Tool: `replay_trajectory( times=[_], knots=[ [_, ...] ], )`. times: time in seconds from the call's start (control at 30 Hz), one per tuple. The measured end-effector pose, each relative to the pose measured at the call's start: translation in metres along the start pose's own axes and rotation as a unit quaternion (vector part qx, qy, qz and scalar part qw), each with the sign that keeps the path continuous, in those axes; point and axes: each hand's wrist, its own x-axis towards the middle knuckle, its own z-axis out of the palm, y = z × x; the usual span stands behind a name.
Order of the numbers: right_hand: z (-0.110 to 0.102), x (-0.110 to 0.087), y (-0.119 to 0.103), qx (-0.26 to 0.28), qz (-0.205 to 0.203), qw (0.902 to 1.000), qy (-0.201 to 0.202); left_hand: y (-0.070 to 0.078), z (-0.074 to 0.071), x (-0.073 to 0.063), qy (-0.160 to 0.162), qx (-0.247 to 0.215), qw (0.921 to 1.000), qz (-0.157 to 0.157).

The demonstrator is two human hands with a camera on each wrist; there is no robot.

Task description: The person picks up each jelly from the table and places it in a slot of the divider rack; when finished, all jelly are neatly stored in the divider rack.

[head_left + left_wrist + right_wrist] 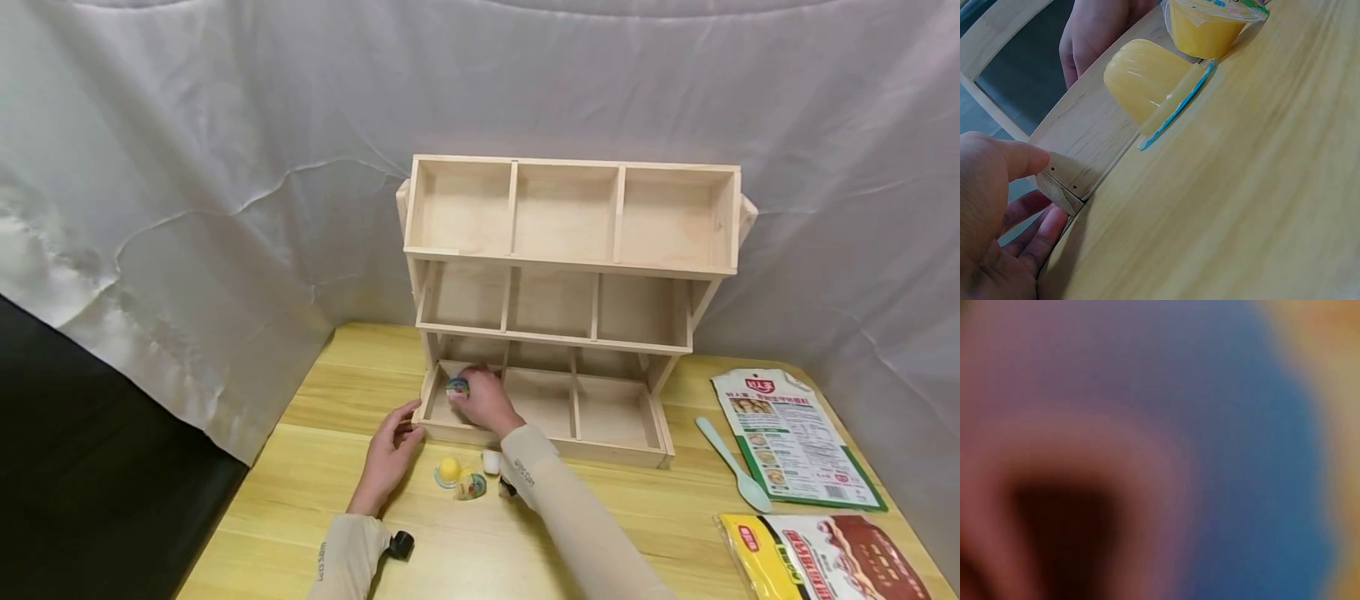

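Head view: right hand (486,402), fingers clamped on jelly cup (457,387); released tilted, it could roll; left hand (390,457), fingers apart at rack (551,302) corner, loose bracing might let it shift

Creased grey fabric (300,100) hangs behind a yellowish wood-grain table (300,450), a black surface (90,483) at left.

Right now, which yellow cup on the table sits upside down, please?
The yellow cup nearer the left hand: its blue-edged lid faces the table, whereas the other cup shows its printed lid.
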Motion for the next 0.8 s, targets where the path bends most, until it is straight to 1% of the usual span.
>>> replay_trajectory(
  times=[0.17, 0.3, 0.5, 0.6, 0.7, 0.8],
  knots=[
    [-0.001, 0.001, -0.001, -0.004, 0.005, 0.9999, -0.014, 0.001, 0.0, 0.0, -0.002, -0.001, 1.0, -0.002],
    [-0.002, 0.002, -0.001, -0.005, 0.005, 0.9998, -0.019, 0.001, 0.0, 0.0, -0.003, -0.003, 0.9999, -0.01],
    [-0.004, -0.001, -0.001, -0.004, 0.013, 0.9996, -0.024, 0.001, 0.001, 0.001, -0.006, 0.002, 1.0, -0.005],
    [-0.006, -0.002, -0.003, -0.005, 0.017, 0.9991, -0.038, 0.0, 0.001, 0.001, -0.007, 0.003, 0.9999, -0.006],
    [-0.011, -0.006, -0.006, 0.002, 0.004, 0.9984, -0.056, 0.0, 0.001, 0.0, -0.005, 0.007, 0.9999, -0.009],
    [-0.023, -0.011, -0.01, 0.017, -0.013, 0.9969, -0.076, 0.0, 0.0, 0.0, -0.002, 0.01, 0.9999, -0.008]
  ],
)
